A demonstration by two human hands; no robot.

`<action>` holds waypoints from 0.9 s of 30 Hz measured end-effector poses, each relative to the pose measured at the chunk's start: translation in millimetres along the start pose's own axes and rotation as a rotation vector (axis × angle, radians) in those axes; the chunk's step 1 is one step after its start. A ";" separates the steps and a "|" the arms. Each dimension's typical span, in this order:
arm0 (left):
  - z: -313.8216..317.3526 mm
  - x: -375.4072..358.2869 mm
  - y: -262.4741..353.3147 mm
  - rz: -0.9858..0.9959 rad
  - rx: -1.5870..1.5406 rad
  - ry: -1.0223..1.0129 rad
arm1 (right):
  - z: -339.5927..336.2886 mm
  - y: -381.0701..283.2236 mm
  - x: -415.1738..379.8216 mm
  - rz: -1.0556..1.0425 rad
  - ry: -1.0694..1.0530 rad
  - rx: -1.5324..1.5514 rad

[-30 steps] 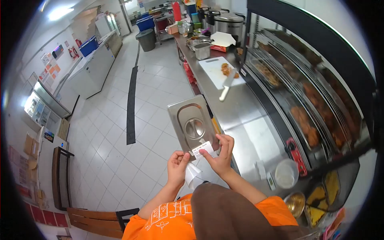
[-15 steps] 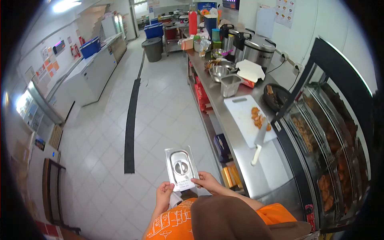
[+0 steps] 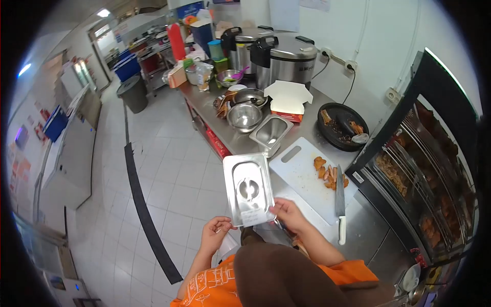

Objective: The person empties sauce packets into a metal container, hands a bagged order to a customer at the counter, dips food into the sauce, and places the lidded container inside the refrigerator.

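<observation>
In front of me, over the counter's front edge, is a steel pan lid (image 3: 236,179) with a recessed round handle and a white handwritten label along its near end. My right hand (image 3: 289,214) grips its near right corner, thumb on top. At the near left corner are the curled fingers of my left hand (image 3: 216,233), pinching the edge. Beyond the lid stands a steel food pan (image 3: 272,134), uncovered. To the right lies a white cutting board (image 3: 294,166) with chopped fried chicken (image 3: 323,171) and a white-handled knife (image 3: 341,227), its handle past the board's near edge.
A black stone mortar (image 3: 332,138), a white takeaway box (image 3: 289,97), a metal bowl (image 3: 244,116) and large steel cookers (image 3: 286,64) stand along the steel counter. A glass-fronted display cabinet (image 3: 409,169) rises at right. Black tape (image 3: 146,215) runs along the tiled floor at left.
My view has turned right towards the counter. Both hands have brought the lid up and nearer the counter and the open steel pan. Knife and chicken stay on the board.
</observation>
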State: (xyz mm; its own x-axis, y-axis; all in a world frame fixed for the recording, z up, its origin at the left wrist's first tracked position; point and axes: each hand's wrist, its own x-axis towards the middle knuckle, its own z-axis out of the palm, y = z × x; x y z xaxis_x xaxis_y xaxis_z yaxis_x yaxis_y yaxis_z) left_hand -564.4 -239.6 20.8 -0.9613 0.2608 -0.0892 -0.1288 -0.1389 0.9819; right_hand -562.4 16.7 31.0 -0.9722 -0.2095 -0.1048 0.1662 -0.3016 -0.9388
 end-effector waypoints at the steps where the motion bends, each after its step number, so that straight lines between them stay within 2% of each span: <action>1: -5.2 22.4 0.6 0.011 -0.004 -0.043 | -13.0 -5.9 17.0 -0.019 0.051 0.126; 2: -13.1 44.3 0.0 -0.003 0.011 -0.028 | -38.0 3.4 39.3 -0.155 0.091 0.148; 4: -32.9 85.7 -1.6 -0.028 0.042 0.016 | -75.0 -13.3 70.8 -0.242 0.336 0.320; 5: -41.9 107.4 2.3 -0.053 0.045 0.070 | -98.9 -22.1 85.3 -0.282 0.409 0.262; 6: -52.0 125.5 5.8 -0.086 0.051 0.128 | -124.1 -19.7 100.8 -0.338 0.564 0.232; 7: -63.1 146.3 9.6 -0.105 0.060 0.182 | -124.4 -36.6 111.5 -0.343 0.829 0.200; 11: -96.5 226.7 18.7 -0.141 -0.056 0.297 | -204.8 13.4 128.0 -0.249 1.268 0.005; 13: -102.4 265.6 15.8 -0.144 -0.173 0.357 | -214.4 36.6 124.2 -0.059 1.293 -0.181; 14: -105.6 284.0 9.8 -0.158 -0.200 0.319 | -215.3 44.7 119.7 0.042 1.304 -0.272; 17: -107.1 343.5 2.7 -0.179 -0.216 0.226 | -200.2 55.6 121.6 0.141 1.287 -0.224; 19: -89.8 384.1 9.0 -0.177 -0.146 0.204 | -191.6 52.8 129.1 0.120 1.384 -0.469; 21: -72.8 422.8 24.5 -0.137 -0.121 0.076 | -172.4 53.3 130.8 0.128 1.471 -0.714; 24: -55.8 473.5 43.1 -0.053 -0.143 -0.161 | -150.7 30.5 143.2 -0.105 1.659 -1.302; 27: -38.1 513.1 72.7 0.022 -0.227 -0.439 | -72.2 -64.0 203.3 -0.375 1.723 -0.933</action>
State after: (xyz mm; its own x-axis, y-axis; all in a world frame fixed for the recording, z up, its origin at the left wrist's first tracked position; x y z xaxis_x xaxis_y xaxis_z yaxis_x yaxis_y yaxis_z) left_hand -1076.3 -152.3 40.0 -0.7771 0.6267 0.0576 -0.2070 -0.3409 0.9170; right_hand -782.6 60.6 46.1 -0.1324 0.8620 0.4893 0.3862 0.4995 -0.7754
